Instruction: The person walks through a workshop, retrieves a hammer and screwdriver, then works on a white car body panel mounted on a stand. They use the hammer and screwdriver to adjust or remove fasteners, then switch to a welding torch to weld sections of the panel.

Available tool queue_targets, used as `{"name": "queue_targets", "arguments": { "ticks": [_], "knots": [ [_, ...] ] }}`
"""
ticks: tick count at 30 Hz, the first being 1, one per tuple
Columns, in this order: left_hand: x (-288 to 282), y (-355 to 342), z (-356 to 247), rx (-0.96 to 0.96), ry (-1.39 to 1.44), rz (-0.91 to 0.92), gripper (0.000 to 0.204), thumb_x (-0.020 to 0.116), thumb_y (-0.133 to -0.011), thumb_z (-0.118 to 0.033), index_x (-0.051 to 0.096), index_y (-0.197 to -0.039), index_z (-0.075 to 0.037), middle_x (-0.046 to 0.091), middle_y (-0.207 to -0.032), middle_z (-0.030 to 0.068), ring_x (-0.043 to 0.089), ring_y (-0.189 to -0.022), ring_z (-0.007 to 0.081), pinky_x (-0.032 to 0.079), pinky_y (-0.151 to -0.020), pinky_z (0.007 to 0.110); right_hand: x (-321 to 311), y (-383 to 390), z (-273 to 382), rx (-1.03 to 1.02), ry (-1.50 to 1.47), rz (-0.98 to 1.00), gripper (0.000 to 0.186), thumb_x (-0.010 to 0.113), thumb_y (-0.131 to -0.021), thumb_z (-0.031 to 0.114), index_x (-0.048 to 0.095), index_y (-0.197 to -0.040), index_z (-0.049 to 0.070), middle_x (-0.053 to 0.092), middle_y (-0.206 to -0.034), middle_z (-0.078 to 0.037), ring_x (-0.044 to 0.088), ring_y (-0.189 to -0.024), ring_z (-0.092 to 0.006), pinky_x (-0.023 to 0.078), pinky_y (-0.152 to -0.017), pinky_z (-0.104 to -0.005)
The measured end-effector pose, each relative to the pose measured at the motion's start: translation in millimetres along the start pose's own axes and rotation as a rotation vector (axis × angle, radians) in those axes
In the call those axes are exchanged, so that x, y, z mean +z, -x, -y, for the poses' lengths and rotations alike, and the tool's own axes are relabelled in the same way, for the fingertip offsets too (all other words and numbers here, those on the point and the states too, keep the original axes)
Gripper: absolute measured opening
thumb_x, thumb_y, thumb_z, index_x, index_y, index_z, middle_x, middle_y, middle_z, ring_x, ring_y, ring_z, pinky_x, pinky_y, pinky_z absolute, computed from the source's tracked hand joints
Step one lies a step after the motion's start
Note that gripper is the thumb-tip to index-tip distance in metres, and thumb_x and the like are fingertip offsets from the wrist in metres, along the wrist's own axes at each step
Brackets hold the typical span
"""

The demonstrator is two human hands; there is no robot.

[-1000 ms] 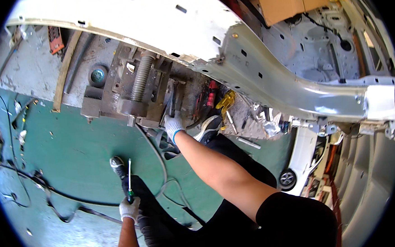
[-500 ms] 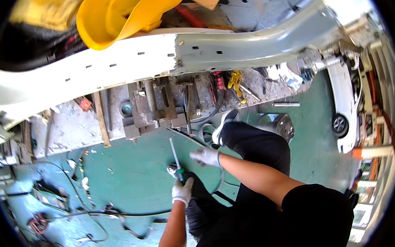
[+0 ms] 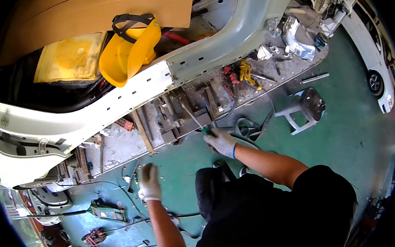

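My right hand (image 3: 220, 141), in a white glove, grips the green handle of a long screwdriver (image 3: 192, 119). Its metal shaft points up and left at the grey metal clamp blocks (image 3: 179, 120) under the white car sill (image 3: 115, 106). My left hand (image 3: 149, 183), also gloved, hovers over the green floor with fingers apart and nothing in it. My knees and dark clothing fill the lower middle.
A yellow face shield (image 3: 129, 50) and cardboard (image 3: 91, 12) lie inside the car body. Red and yellow tools (image 3: 242, 73) sit on the grey ledge. A grey plastic stool (image 3: 303, 110) stands right, a white car (image 3: 378, 80) beyond it. A floor jack (image 3: 105, 213) and cables lie lower left.
The screwdriver has gone from my left hand to my right, which now holds it up at the clamp blocks. My left hand has let go and opened. The view has swung round.
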State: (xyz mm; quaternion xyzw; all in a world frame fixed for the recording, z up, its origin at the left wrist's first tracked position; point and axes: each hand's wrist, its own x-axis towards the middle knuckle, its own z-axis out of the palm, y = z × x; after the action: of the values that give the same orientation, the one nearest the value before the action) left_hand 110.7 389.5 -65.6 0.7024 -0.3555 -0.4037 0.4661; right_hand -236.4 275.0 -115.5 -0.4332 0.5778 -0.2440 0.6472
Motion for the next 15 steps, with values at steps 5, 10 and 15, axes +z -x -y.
{"name": "queue_targets", "arguments": {
  "ticks": [5, 10, 15],
  "knots": [
    [-92, -90, -67, 0.253, -0.517, -0.196, 0.031, 0.070, -0.107, -0.024, 0.072, -0.121, 0.004, 0.076, -0.113, 0.0131, 0.069, -0.101, 0.0189, 0.057, -0.092, 0.036, 20, 21, 63, -0.146, -0.178, -0.116, 0.042, 0.069, -0.106, 0.027, 0.062, -0.144, 0.011, 0.063, -0.084, 0.000, 0.062, -0.066, -0.0115, 0.050, -0.056, -0.0310],
    [-108, -275, -121, 0.809, -0.876, -0.271, 0.036, 0.073, -0.103, -0.028, 0.071, -0.127, 0.000, 0.071, -0.120, 0.0178, 0.066, -0.113, 0.0303, 0.053, -0.099, 0.043, 54, 5, 70, -0.108, -0.319, -0.169, 0.057, 0.065, -0.106, 0.023, 0.051, -0.161, 0.010, 0.071, -0.098, -0.001, 0.061, -0.070, -0.0058, 0.048, -0.058, -0.0230],
    [-64, -348, -163, 1.258, -1.203, -0.110, 0.034, 0.072, -0.099, -0.036, 0.075, -0.112, -0.005, 0.073, -0.110, 0.0177, 0.065, -0.100, 0.0408, 0.052, -0.091, 0.052, 80, 22, 85, -0.014, -0.499, -0.362, 0.053, 0.065, -0.107, 0.018, 0.055, -0.157, 0.005, 0.072, -0.101, -0.003, 0.060, -0.070, -0.0062, 0.048, -0.059, -0.0230]
  ]
}}
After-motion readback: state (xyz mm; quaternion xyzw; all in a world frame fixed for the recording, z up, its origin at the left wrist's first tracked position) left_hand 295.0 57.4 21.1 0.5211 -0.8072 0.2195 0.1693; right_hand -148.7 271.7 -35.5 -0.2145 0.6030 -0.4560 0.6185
